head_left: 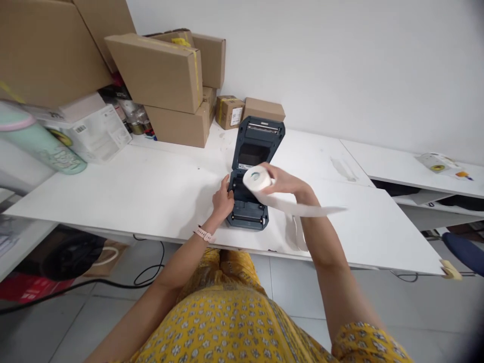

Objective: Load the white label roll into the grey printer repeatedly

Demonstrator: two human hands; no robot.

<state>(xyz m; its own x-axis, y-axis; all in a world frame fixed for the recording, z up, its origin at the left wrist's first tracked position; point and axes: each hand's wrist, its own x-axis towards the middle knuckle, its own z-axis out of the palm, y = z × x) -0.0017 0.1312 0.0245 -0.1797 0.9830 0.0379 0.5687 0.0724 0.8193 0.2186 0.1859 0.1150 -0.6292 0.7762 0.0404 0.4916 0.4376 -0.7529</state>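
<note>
A dark blue label printer (247, 222) stands on the white table with its lid (260, 136) raised. My left hand (223, 200) grips the printer's left side, with the thumb over the rim of the open bay. Above the bay, my right hand (278, 180) holds a white label roll (251, 180), fingers wrapped around its right end. The roll is tilted, and its round end faces up and left. A loose strip of label paper (295, 207) trails from it to the right, across my right forearm. The roll hides part of the bay.
Cardboard boxes (159, 75) are stacked at the back left, and smaller ones (264, 108) stand behind the printer. A mint green bottle (41, 141) is at the far left. A paper strip (298, 234) hangs near the table's front edge. Black cables (151, 277) run below.
</note>
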